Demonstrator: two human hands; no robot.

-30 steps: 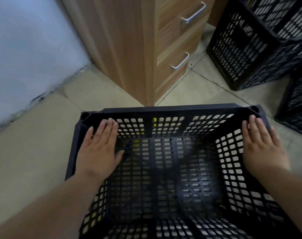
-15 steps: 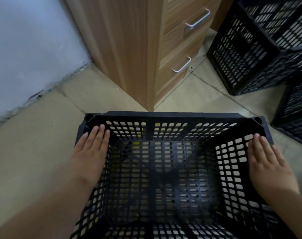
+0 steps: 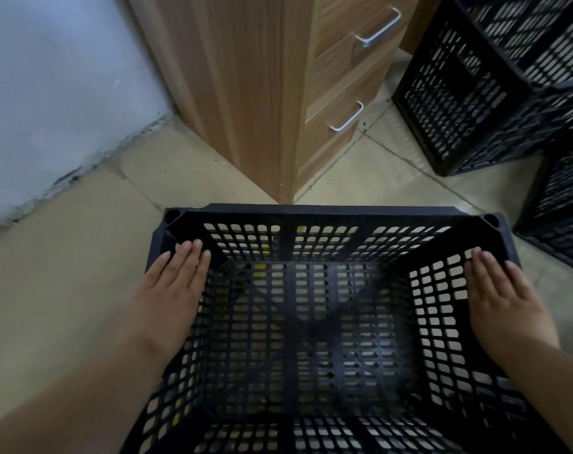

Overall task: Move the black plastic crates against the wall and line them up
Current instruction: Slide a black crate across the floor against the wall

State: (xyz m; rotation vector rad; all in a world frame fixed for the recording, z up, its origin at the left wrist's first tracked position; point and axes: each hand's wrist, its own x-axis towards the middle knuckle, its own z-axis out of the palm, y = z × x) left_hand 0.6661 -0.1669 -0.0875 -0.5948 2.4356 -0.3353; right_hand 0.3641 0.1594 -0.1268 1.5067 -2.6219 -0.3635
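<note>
A black plastic lattice crate (image 3: 327, 213) fills the lower middle of the head view, open side up and empty. Its far rim lies just short of the corner of a wooden cabinet. My left hand (image 3: 170, 296) lies on the crate's left rim with the fingers straight and pointing forward. My right hand (image 3: 504, 303) lies the same way on the right rim. Both hands hold the crate by its sides. More black crates (image 3: 468, 93) stand on the floor at the upper right, one set into another, and part of a further crate (image 3: 560, 208) shows at the right edge.
A wooden drawer cabinet (image 3: 245, 93) with metal handles stands straight ahead, its corner pointing at me. A pale grey wall (image 3: 49, 93) runs along the left, with bare beige floor tiles (image 3: 65, 257) between it and the crate.
Both hands have slid a little back along the crate's side rims, away from the far corners. The crate has dropped slightly in the view; cabinet and other crates stay put.
</note>
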